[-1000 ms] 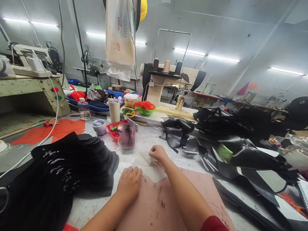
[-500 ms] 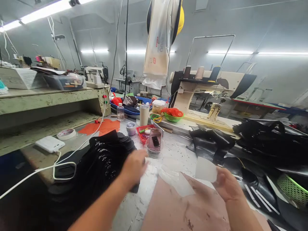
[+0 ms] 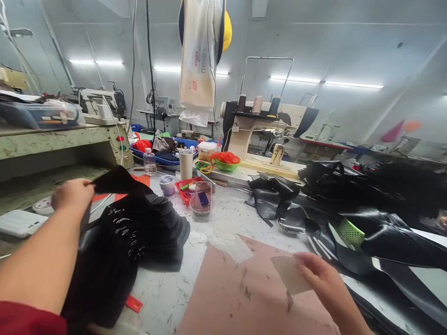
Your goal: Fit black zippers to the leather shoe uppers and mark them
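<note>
My left hand (image 3: 74, 197) pinches the edge of a black leather-like piece (image 3: 120, 181) and lifts it off the stack of black pieces (image 3: 153, 228) on the left. Over the pinkish-brown board (image 3: 223, 288), my right hand (image 3: 319, 279) holds a thin translucent sheet (image 3: 289, 274) between thumb and fingers. Another translucent sheet (image 3: 232, 246) lies across the board's far edge. A red strip (image 3: 134, 304) shows beside the stack's near side.
A phone (image 3: 203, 197) leans in a clear bowl, near a red basket (image 3: 183, 188) and a lidded cup (image 3: 167, 184). Behind stands a sewing machine (image 3: 244, 139). Black material (image 3: 274, 195) and a green basket (image 3: 351, 232) lie right. A white power bank (image 3: 24, 223) sits left.
My left hand has moved left from beside the phone and now lifts a black piece from the stack. My right hand still holds its sheet, now lower over the board. The view has turned right.
</note>
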Available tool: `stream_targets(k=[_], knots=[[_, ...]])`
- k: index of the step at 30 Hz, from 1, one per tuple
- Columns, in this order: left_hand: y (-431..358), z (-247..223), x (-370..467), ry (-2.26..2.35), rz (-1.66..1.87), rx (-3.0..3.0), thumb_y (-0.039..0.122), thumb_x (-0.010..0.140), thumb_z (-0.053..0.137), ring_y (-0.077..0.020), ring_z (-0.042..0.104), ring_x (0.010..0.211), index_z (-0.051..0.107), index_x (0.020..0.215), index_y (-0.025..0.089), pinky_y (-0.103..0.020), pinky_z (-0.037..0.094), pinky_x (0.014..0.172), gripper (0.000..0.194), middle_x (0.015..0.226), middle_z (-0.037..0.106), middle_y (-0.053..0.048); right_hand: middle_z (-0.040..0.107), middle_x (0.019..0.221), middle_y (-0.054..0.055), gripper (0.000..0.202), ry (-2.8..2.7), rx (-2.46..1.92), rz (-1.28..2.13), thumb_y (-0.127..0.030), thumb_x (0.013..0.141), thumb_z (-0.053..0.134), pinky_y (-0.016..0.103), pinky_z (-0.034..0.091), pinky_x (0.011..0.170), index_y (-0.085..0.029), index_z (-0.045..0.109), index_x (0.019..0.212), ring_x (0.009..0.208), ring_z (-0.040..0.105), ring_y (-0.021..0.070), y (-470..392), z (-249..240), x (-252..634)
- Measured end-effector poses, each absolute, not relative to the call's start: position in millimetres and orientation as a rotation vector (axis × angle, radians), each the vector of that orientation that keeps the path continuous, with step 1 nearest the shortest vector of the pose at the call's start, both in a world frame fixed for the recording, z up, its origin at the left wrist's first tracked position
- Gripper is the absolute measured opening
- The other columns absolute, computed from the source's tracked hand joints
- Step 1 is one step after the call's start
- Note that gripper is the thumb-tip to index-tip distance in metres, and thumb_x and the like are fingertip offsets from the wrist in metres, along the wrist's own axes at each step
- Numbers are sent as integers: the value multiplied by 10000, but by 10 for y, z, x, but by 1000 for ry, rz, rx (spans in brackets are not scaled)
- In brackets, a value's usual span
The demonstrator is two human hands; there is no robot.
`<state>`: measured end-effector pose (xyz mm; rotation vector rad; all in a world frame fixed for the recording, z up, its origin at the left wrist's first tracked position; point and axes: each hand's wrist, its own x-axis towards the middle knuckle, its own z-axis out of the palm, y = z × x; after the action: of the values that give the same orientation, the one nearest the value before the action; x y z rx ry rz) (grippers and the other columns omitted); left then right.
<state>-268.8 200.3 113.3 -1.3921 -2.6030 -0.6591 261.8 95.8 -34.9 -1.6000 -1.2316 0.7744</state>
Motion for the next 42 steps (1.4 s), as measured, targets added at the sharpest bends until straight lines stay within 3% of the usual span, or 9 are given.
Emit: stream_targets(k=[4, 7, 12, 15, 18, 22, 28, 34, 42], knots=[[1768, 1519, -2190, -2365, -718, -1426, 332, 895, 267, -200, 475, 1055, 471, 1211, 175, -307, 347, 856, 406, 1156, 522, 7, 597, 942, 63, 138, -1400, -1682, 364, -370, 544, 564, 414, 391, 822, -262, 651, 541, 926, 529, 278, 720, -316, 2683], [1410, 1488, -1572, -1898, -641, -1755, 305, 858, 310, -166, 522, 902, 571, 1072, 158, -283, 360, 785, 368, 1010, 568, -18, 557, 855, 64, 152, -1362, -1710, 287, -378, 557, 548, 395, 412, 748, -280, 661, 527, 817, 534, 252, 554, -261, 2670], [667, 364, -661, -1329, -103, -2793, 141, 723, 498, -144, 506, 555, 575, 698, 229, -256, 319, 494, 119, 644, 590, -8, 562, 682, 26, 131, -1356, -1620, 480, -343, 595, 564, 316, 402, 617, -269, 658, 648, 642, 499, 198, 308, -176, 2613], [348, -326, -440, -864, -44, -3053, 129, 744, 526, -144, 504, 533, 526, 658, 216, -263, 288, 467, 123, 628, 584, -7, 550, 627, 6, 104, -1333, -1628, 520, -337, 598, 606, 298, 388, 593, -244, 624, 642, 580, 462, 170, 196, -170, 2575], [307, -443, -398, -1072, -22, -3188, 245, 775, 531, -163, 546, 609, 560, 717, 217, -263, 330, 521, 70, 703, 607, -13, 567, 693, 10, 158, -1207, -1574, 680, -310, 586, 655, 282, 402, 599, -226, 613, 714, 618, 490, 160, 133, -206, 2500], [603, -70, -298, -2078, -357, -3382, 330, 803, 440, -179, 539, 761, 583, 776, 208, -300, 391, 695, 189, 783, 600, -13, 553, 750, -1, 329, -909, -1298, 1031, -330, 564, 709, 241, 426, 580, -229, 556, 837, 677, 516, 147, 131, -295, 2301], [766, -82, 78, -2623, -408, -3434, 366, 738, 456, -147, 590, 706, 455, 830, 187, -234, 458, 545, 201, 737, 550, 9, 525, 735, -12, 361, -841, -1252, 1276, -378, 567, 683, 215, 400, 512, -216, 499, 832, 618, 507, 126, 177, -484, 2031], [707, -325, 168, -2688, -364, -3369, 220, 681, 492, -113, 536, 507, 332, 733, 214, -210, 407, 451, 168, 586, 469, 77, 533, 617, -22, 178, -946, -1461, 1138, -294, 571, 649, 236, 394, 522, -195, 540, 671, 557, 474, 125, 142, -663, 1978], [788, -382, 180, -2292, -355, -3236, 167, 698, 487, -145, 477, 613, 358, 670, 213, -247, 305, 559, 140, 611, 475, 52, 609, 668, 9, 106, -1142, -1642, 979, -246, 640, 554, 282, 441, 606, -199, 586, 728, 612, 554, 164, 186, -650, 1996]])
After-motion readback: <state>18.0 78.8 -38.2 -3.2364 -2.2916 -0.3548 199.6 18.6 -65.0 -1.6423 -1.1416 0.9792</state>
